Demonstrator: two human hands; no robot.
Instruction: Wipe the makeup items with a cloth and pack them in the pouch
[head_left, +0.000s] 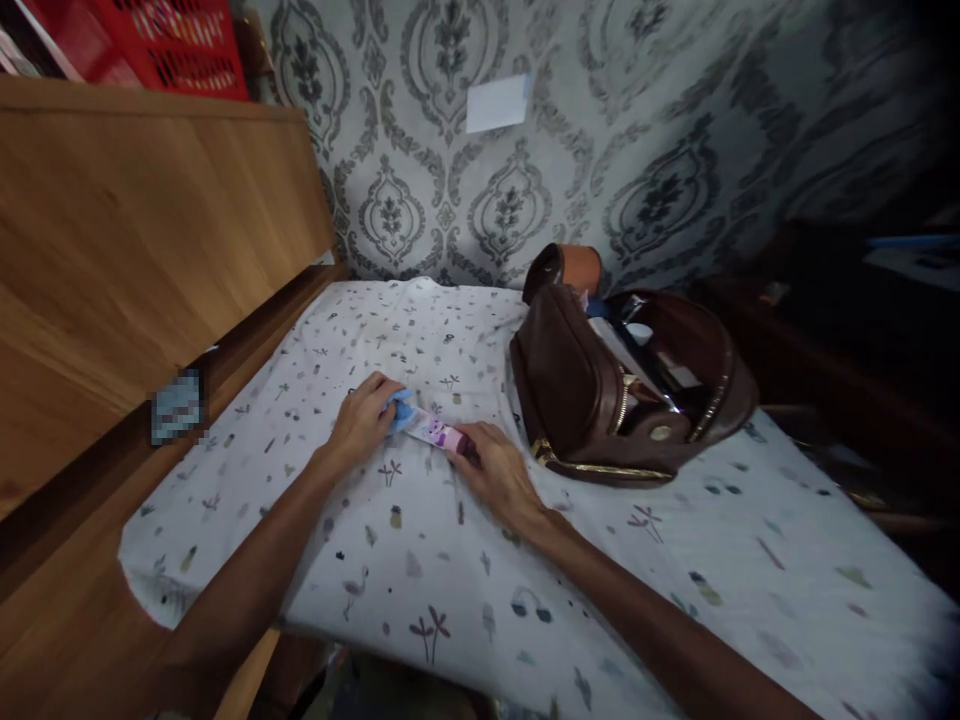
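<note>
Over the middle of the patterned sheet, both hands hold a small, slim pink-and-white tube-like item [433,429] with a purple print. My left hand [366,418] is closed on a crumpled light-blue piece [399,410], which looks like cloth, at the item's left end. My right hand [499,468] grips the darker right end between thumb and fingers. The fingers partly cover both ends. To the right of my right hand stands a brown leather bag [559,380], unzipped, with several things inside that are hard to make out.
The white printed sheet [427,560] covers the surface to its front edge. A wooden cabinet [150,220] borders the left, with a red basket [187,50] on top. Behind the bag is a brown and orange case [579,268]. A patterned wall [390,130] closes the back.
</note>
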